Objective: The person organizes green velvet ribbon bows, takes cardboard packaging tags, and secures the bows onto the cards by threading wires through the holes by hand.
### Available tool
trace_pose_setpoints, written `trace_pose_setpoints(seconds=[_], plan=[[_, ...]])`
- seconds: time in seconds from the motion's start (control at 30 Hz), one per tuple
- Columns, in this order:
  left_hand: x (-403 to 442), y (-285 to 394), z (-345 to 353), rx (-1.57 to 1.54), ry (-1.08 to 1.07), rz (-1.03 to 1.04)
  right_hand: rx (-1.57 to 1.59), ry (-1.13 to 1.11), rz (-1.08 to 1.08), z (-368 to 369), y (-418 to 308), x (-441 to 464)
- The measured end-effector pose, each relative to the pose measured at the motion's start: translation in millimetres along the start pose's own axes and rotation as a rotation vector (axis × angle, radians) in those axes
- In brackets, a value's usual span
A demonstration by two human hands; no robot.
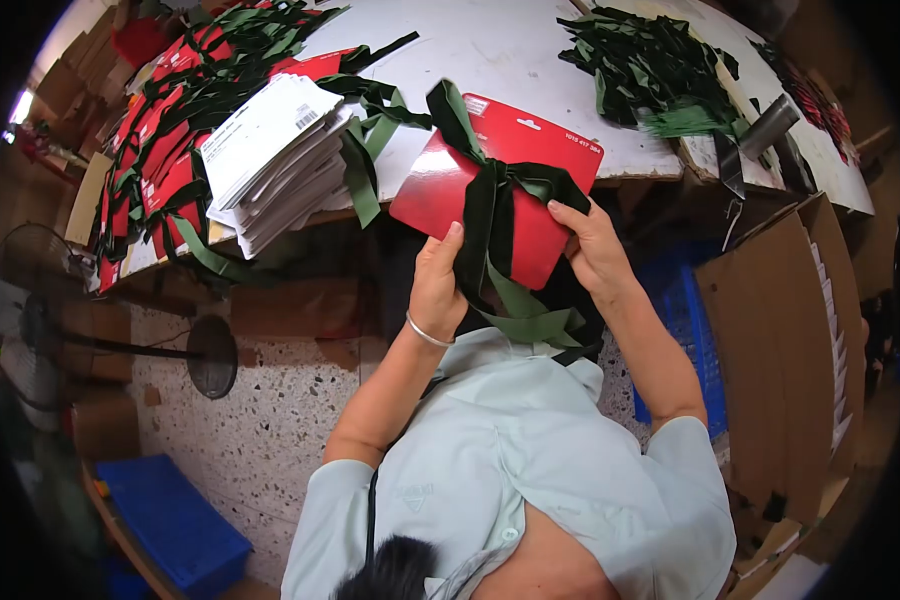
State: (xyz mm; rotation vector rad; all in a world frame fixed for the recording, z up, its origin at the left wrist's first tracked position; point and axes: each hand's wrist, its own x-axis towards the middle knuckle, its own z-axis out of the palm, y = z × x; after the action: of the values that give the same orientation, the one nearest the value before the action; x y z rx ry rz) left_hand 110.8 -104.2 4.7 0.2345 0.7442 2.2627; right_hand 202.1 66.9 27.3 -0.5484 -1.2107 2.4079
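Between my two hands is a red card (545, 235) with a dark green velvet bow (492, 200) tied on it, tilted over the table's front edge. My left hand (437, 283) grips the card's lower left side, thumb on top. On the right side, my right hand (592, 245) pinches the card and the ribbon near the bow's loop. The ribbon's tails hang below the card toward my shirt. Left of the card, a stack of white printed cards (270, 150) lies on the white table (470, 45).
Red cards with green ribbons (165, 150) pile up at the table's left. Loose green ribbons (650, 65) lie at the back right. An open cardboard box (775, 350) and a blue crate (685, 320) are at the right, a fan (40, 290) and blue bin (175, 520) at the left.
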Motion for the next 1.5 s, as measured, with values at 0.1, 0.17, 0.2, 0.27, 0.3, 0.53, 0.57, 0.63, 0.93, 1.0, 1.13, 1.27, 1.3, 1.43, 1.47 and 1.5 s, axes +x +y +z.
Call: trace_pose_setpoints(seconds=[0.1, 0.17, 0.2, 0.27, 0.3, 0.53, 0.57, 0.63, 0.93, 1.0, 1.13, 1.27, 1.3, 1.43, 1.47, 1.5], plan=[[2.6, -3.0, -11.4, 0.127, 0.008, -0.102, 0.039, 0.026, -0.013, -16.4, 0.2, 4.2], [3.2, -0.4, -11.3, 0.204, 0.021, -0.142, 0.045, 0.043, -0.032, -24.1, -3.5, 9.0], [3.2, 2.4, -16.2, 0.207, 0.029, -0.138, 0.042, 0.058, -0.039, -28.7, -6.3, 14.0], [1.6, 10.1, -32.4, 0.321, 0.019, -0.195, 0.008, 0.077, -0.050, -28.5, -15.5, 22.1], [1.8, 12.6, -36.3, 0.334, 0.089, -0.203, -0.010, 0.085, -0.057, -26.9, -19.7, 28.1], [-5.5, 58.2, -54.7, 0.491, 0.272, -0.095, -0.059, 0.054, -0.050, -5.4, -30.8, 97.2], [-6.9, 69.1, -53.6, 0.514, 0.297, -0.074, -0.061, 0.052, -0.045, -0.6, -31.0, 109.0], [-10.2, 96.1, -44.3, 0.610, 0.336, -0.017, -0.064, 0.033, -0.065, 12.9, -31.1, 136.5], [23.0, 252.1, -34.1, 1.019, 0.490, 0.598, -0.078, -0.147, 0.038, 123.6, 10.1, 304.2], [50.6, 293.5, -40.5, 1.167, 0.522, 0.649, -0.082, -0.230, 0.128, 157.5, 29.2, 334.8], [130.4, 357.9, -69.1, 1.187, 0.587, 0.530, -0.319, -0.245, 0.158, 191.7, 93.0, 408.6], [196.4, 384.1, -82.0, 1.268, 0.606, 0.337, -0.517, -0.162, 0.136, 184.6, 124.2, 445.0], [204.5, 389.6, -88.8, 1.333, 0.553, 0.315, -0.597, -0.128, 0.161, 187.6, 109.7, 443.2], [231.7, 396.7, -70.0, 1.385, 0.433, 0.175, -0.979, -0.041, 0.103, 215.9, 129.6, 458.0], [236.3, 400.8, -63.6, 1.378, 0.403, 0.142, -0.937, -0.074, 0.159, 228.4, 126.6, 457.3], [238.1, 403.9, -52.8, 1.376, 0.381, 0.115, -0.946, -0.066, 0.180, 240.6, 140.7, 465.1]])
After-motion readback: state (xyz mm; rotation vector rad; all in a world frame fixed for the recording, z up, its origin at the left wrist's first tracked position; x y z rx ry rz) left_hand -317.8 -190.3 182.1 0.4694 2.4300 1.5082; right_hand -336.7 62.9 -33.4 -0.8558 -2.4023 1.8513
